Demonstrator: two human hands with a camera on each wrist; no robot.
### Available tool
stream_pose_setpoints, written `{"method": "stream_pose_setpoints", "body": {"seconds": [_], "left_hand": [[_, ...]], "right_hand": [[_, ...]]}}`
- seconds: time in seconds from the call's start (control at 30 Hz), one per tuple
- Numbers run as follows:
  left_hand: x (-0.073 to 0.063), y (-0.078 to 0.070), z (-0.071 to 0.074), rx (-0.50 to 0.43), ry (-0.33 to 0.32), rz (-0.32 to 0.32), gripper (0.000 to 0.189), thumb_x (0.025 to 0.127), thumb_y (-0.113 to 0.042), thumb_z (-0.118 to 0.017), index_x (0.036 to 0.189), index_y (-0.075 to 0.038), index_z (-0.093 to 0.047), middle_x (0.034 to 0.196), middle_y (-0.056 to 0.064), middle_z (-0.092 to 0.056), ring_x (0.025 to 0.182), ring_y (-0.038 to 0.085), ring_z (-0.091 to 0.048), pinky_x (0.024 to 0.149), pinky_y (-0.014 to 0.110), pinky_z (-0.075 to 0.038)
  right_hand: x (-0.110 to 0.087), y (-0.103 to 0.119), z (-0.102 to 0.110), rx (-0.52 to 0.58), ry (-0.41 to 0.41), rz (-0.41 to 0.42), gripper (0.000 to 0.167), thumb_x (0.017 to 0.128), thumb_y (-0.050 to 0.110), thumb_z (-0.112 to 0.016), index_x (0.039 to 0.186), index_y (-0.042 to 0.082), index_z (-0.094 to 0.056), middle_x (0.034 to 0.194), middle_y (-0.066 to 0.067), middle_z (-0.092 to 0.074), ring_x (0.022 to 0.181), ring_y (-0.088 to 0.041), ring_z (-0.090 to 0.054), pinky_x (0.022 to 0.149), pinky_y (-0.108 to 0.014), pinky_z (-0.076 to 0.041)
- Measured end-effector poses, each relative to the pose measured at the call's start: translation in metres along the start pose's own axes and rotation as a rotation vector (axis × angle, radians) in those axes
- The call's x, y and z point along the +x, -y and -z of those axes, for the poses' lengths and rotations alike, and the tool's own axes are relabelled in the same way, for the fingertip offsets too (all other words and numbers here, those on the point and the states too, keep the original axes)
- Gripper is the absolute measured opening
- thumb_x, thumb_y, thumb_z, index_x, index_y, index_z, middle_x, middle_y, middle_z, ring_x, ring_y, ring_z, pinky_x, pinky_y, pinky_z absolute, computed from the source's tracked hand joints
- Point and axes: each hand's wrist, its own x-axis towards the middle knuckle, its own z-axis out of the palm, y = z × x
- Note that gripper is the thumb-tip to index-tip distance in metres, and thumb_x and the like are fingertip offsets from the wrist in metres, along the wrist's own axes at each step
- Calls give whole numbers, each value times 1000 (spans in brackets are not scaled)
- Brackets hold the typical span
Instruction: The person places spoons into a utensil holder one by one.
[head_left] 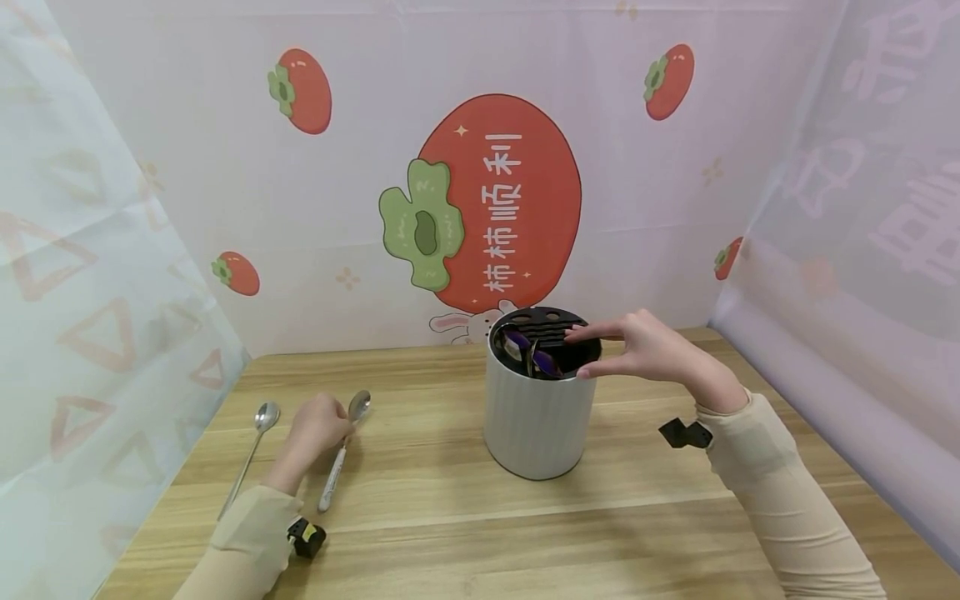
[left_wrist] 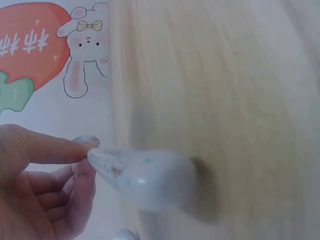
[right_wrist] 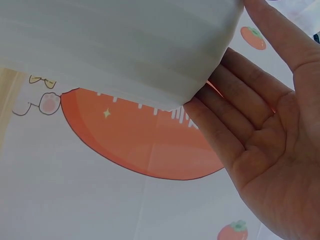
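My left hand [head_left: 321,423] pinches a spoon [head_left: 336,475] with a white patterned handle and a metal bowl, between thumb and forefinger. In the left wrist view the handle [left_wrist: 150,177] points at the camera, and the other fingers curl below. A white ribbed holder [head_left: 536,425] with a black slotted insert stands at the back of the table. Dark-lensed glasses [head_left: 546,362] sit in its top. My right hand [head_left: 648,350] is spread at the holder's right rim, fingers over the insert and thumb at the near edge. The right wrist view shows its extended fingers [right_wrist: 240,110] beside the holder wall.
To the left of my left hand, a long-handled metal spoon [head_left: 266,417] lies on the wooden table [head_left: 420,533]. Behind stands a white cloth backdrop [head_left: 360,208] printed with persimmons; similar cloth [head_left: 862,317] walls in the sides.
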Motion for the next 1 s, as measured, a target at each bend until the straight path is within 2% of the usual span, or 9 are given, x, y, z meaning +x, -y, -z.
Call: {"method": "stream_pose_setpoints", "body": {"seconds": [0.17,0.37,0.5,0.67,1.0], "left_hand": [[-2,-8,1,-13,4,-6,14,80,-6,-65,67,-1,-66,57,3,-62,52,14,-54,48,24,-41],[-3,-18,4,-22,-14,-21,14,82,-9,-65,71,-2,-68,60,2,-63,56,16,-55,51,26,-42],[-3,-24,6,-25,-29,-47,14,82,-10,-66,69,-3,-67,60,2,-62,55,15,-54,51,26,-41],[-3,-31,6,-19,-57,-92,18,81,-11,-68,65,-6,-65,58,0,-61,53,14,-53,50,26,-40],[-6,-48,10,-11,-104,-118,19,81,-13,-68,63,-8,-65,58,-1,-62,54,14,-54,51,26,-40]], "right_hand": [[0,1,0,0,4,0,52,76,42,-76,120,16,-67,117,-1,-68,52,1,-30,55,-22,-37],[0,1,1,7,8,-5,52,76,42,-76,119,16,-67,117,-1,-68,47,2,-17,50,-22,-32],[1,1,1,5,11,-5,52,76,43,-76,119,16,-68,117,-1,-68,49,1,-20,50,-22,-32],[1,1,2,10,13,-7,52,75,42,-77,119,15,-68,117,-2,-68,47,2,-16,49,-21,-30],[1,1,2,11,16,-16,53,75,43,-77,119,16,-67,117,-1,-68,47,2,-12,48,-21,-28]]}}
